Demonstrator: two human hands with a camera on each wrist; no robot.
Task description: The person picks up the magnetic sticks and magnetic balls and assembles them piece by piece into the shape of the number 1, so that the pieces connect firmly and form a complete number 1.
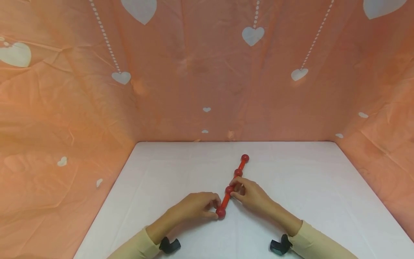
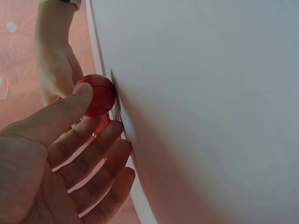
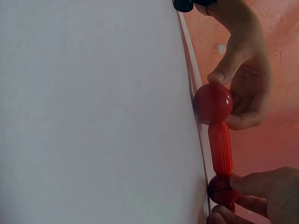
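A straight red ball-and-rod chain lies on the white tabletop, slanting away to the right, with several glossy balls joined by short ribbed rods. My left hand pinches the nearest ball, its thumb on one side and the other fingers spread below in the left wrist view. Farther up, my right hand pinches the second ball between thumb and fingers. Its fingers partly cover the rod just beyond. The far ball lies untouched on the table.
The white table runs back to an orange cloth wall printed with pale hearts, and similar cloth hangs at both sides. Black devices sit at both wrists, by the beige sleeves.
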